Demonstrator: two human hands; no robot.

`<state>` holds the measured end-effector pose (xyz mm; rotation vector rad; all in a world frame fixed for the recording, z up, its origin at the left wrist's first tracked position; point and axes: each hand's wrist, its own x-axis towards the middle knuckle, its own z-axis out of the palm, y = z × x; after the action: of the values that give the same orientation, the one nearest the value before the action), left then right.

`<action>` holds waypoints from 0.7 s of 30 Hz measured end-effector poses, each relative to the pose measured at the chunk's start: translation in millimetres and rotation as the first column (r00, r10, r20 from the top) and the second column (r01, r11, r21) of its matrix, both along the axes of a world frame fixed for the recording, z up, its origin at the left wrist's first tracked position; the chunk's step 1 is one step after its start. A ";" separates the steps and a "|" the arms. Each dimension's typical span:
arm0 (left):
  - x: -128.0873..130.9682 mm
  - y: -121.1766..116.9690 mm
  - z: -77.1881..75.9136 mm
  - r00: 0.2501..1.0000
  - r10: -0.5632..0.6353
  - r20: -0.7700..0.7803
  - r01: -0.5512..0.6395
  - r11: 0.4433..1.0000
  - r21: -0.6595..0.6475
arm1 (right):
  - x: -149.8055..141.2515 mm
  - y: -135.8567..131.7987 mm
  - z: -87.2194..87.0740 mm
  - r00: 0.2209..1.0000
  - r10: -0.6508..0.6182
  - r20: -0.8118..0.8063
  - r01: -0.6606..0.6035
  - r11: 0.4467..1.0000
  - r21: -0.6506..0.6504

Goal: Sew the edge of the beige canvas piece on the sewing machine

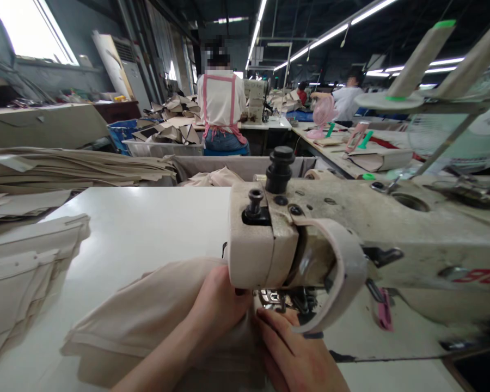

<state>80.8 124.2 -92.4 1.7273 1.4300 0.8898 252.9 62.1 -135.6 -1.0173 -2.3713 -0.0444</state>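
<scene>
A beige piece of fabric (pixel 147 310) lies on the white sewing table, bunched up to the left of the sewing machine (pixel 265 239). My left hand (pixel 218 302) is closed on this cloth just under the machine's head, its fingertips partly hidden there. Close to the metal presser foot (pixel 271 298), my right hand (pixel 292 348) grips the near part of the same cloth, fingers together and thumb out of sight. The needle is hidden behind the machine's head. A curved pale guard (pixel 343 261) arches over my right fingers.
Stacked beige cut pieces (pixel 20 277) lie on the table's left side, with a longer pile (pixel 73 169) behind. Thread cones (pixel 422 60) stand at upper right. A pink clip (pixel 384 309) hangs on the machine. Ahead, a person (pixel 220 103) sits facing away; another works farther right.
</scene>
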 end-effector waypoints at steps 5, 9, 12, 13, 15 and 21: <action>-5.1 8.2 1.5 0.997 0.059 -0.052 -0.056 0.996 0.072 | 0.4 1.7 -4.1 0.989 -0.018 0.146 0.014 0.999 0.030; -17.8 -16.6 -4.0 0.990 0.035 -0.135 -0.006 0.979 0.205 | 5.2 -1.3 -3.5 0.997 0.041 0.071 -0.036 0.997 -0.063; -24.2 -41.1 -4.4 0.900 -0.278 -0.335 0.368 0.898 0.243 | 10.0 -7.7 4.3 0.999 0.028 -0.046 -0.037 0.980 -0.194; -25.1 -46.3 -3.4 0.855 -0.350 -0.382 0.452 0.864 0.221 | 11.0 -10.5 8.0 0.997 0.018 -0.074 -0.034 0.973 -0.228; -25.5 -50.9 -0.6 0.837 -0.395 -0.379 0.482 0.860 0.166 | 11.6 -16.5 14.1 0.994 -0.001 -0.110 -0.028 0.964 -0.265; -26.9 -47.2 -1.4 0.893 -0.341 -0.293 0.402 0.897 0.183 | 0.7 -24.9 2.7 0.997 0.047 -0.056 -0.056 0.986 -0.160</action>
<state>53.9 77.1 -93.8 2.2743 1.1111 0.6642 253.6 37.3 -132.9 -1.0172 -2.3824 0.1939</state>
